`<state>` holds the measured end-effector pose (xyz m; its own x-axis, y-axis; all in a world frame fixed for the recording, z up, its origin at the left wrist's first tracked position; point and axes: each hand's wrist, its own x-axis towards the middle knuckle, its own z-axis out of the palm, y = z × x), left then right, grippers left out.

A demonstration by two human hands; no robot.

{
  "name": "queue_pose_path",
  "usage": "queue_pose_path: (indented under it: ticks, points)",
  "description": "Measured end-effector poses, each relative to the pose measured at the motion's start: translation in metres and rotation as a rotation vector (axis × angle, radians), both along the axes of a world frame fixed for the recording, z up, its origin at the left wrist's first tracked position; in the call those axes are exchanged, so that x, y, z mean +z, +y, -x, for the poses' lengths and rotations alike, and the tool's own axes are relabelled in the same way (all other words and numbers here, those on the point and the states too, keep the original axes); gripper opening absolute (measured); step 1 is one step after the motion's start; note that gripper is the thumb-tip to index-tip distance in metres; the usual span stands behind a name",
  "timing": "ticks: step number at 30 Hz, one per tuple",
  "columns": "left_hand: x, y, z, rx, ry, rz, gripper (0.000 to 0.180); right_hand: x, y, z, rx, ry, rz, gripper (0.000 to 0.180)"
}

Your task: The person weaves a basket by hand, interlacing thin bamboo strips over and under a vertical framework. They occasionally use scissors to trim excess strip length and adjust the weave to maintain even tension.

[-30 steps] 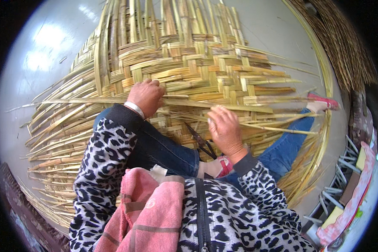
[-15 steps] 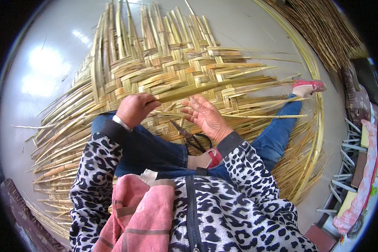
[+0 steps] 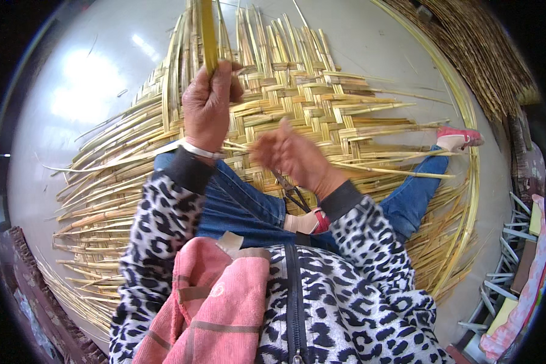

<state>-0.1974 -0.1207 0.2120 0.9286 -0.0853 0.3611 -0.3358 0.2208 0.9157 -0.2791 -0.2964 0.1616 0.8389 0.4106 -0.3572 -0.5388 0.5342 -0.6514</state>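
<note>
My left hand (image 3: pixel 207 109) is raised over the far left part of a partly woven mat, its fingers pinched round a flat yellow-green reed strip (image 3: pixel 208 36) that points away and runs out of the top of the view. Lower and to the right, my right hand (image 3: pixel 297 156) hovers over the mat, blurred by motion, its thumb lifted and nothing visible in it. The woven mat (image 3: pixel 309 100) of split reeds has loose ends fanning out on several sides. Beneath my right hand lies a pair of dark-handled scissors (image 3: pixel 292 193), partly hidden, beside my shoe.
My legs in jeans (image 3: pixel 239 200) rest on the mat, with a pink shoe (image 3: pixel 458 137) at its right edge. Long green reeds (image 3: pixel 465 206) curve along the right. A bundle of brown stalks (image 3: pixel 479 48) lies far right, above stacked stool legs (image 3: pixel 497 267). The grey floor (image 3: pixel 39 145) surrounds the mat.
My left hand has moved up and away, swinging the strip from lying sideways across the mat to pointing away. My right hand has stayed near its place, turning slightly. The view has shifted a little.
</note>
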Motion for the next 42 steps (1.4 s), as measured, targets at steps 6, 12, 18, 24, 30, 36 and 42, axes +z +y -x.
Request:
queue_pose_path:
  ticks: [6, 12, 18, 24, 30, 36, 42]
  points:
    - [0.041, -0.073, 0.068, 0.025, 0.080, 0.298, 0.041, 0.019, 0.030, 0.005, -0.068, -0.056, -0.472, 0.060]
    - [0.027, -0.033, 0.100, -0.004, 0.449, 0.255, 0.046, 0.054, -0.076, -0.033, -0.455, -0.188, -0.424, 0.043]
    - [0.004, 0.003, 0.083, -0.193, 0.630, 0.579, 0.041, 0.171, -0.179, 0.007, -0.466, -0.709, -0.238, 0.026]
    - [-0.043, 0.031, 0.049, 0.026, 0.601, 0.244, 0.038, 0.180, -0.167, 0.056, -1.128, -1.066, 1.211, 0.030]
    - [-0.083, 0.039, 0.023, 0.148, 0.705, 0.142, 0.036, 0.081, -0.167, -0.010, -0.480, -0.383, 2.055, 0.041]
    - [-0.100, 0.064, 0.012, 0.028, 0.801, 0.204, 0.033, 0.029, -0.089, -0.036, -0.146, -0.762, 1.890, 0.039]
    - [-0.092, 0.090, -0.012, -0.146, 0.707, 0.351, 0.034, -0.002, -0.007, -0.095, 0.360, -0.912, 1.609, 0.029]
